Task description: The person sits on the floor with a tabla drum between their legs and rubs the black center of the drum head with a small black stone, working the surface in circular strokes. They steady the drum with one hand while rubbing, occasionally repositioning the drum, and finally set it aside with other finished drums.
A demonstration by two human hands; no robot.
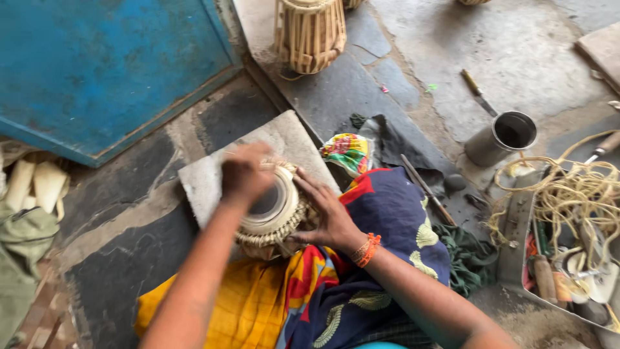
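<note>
A small drum (274, 213) with a pale skin head and a braided rim rests in my lap against a flat stone slab (206, 178). My left hand (245, 173) is closed and pressed on the far edge of the drum head; whether it holds anything I cannot tell. My right hand (326, 210), with orange thread on its wrist, is spread against the drum's right side. A colourful yellow, red and blue cloth (342, 284) covers my legs.
A second strapped drum (310, 32) stands at the back. A metal cup (500, 137), a knife (478, 92) and a thin stick (426, 189) lie to the right. A tray (513, 249) with tangled cord and tools sits far right. A blue board (103, 64) leans at left.
</note>
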